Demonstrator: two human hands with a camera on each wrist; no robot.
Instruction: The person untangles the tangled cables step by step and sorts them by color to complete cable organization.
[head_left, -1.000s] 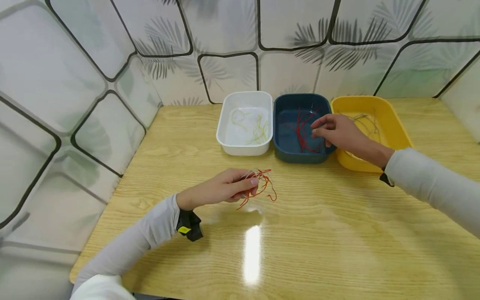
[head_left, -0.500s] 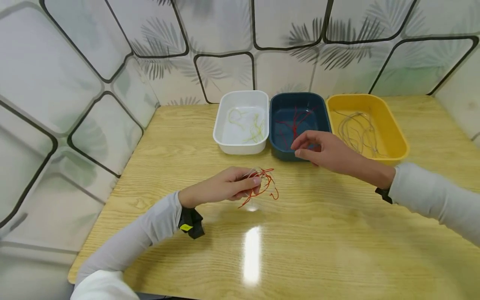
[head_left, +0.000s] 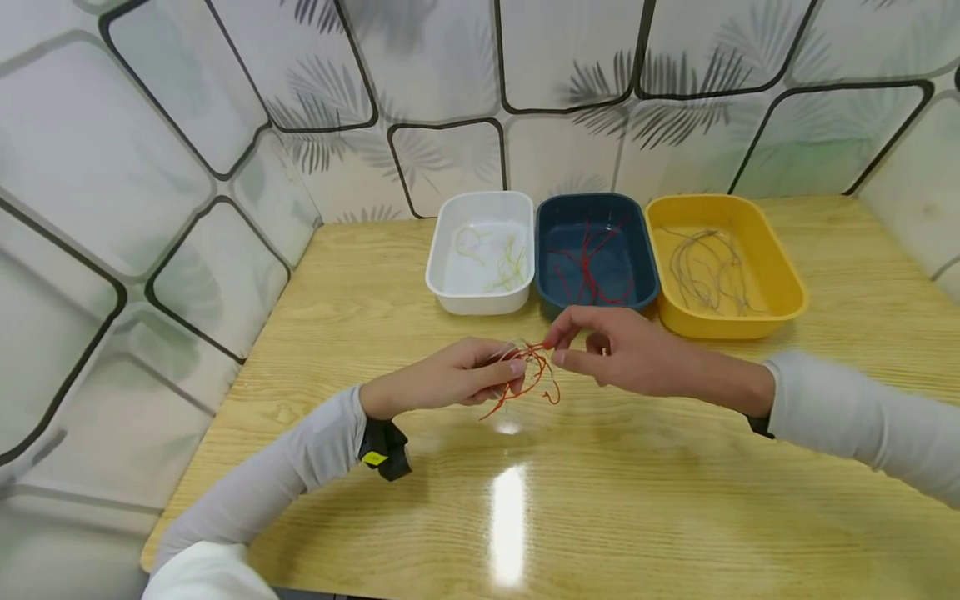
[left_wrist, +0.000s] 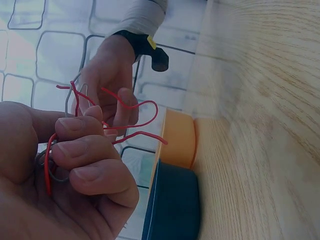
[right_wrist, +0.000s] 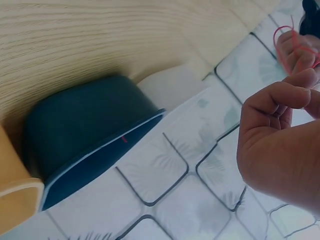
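Note:
In the head view my left hand point(head_left: 468, 371) grips a small tangle of red wires point(head_left: 542, 379) and grey wires. Its curled fingers press the grey wire point(left_wrist: 56, 172) against the palm in the left wrist view, while loose red ends stick out past the fingertips. My right hand point(head_left: 637, 350) has its index finger and thumb right at a red end of this tangle, with a small gap showing between the two tips. Its other fingers are bent under the palm. In the right wrist view, the right hand point(right_wrist: 275, 130) overlaps the left one holding the wires.
Three bins stand side by side along the back wall. The white bin point(head_left: 480, 303) has thin yellow wires point(head_left: 510, 267), the dark blue bin point(head_left: 551, 287) red wires point(head_left: 588, 271), and the yellow bin point(head_left: 780, 283) grey wires point(head_left: 705, 267). A wooden table point(head_left: 637, 500) lies beneath.
My right hand has come from over the dark blue bin, down and left, to the tangle in my left hand. The left hand has stayed nearly still, gripping the wires.

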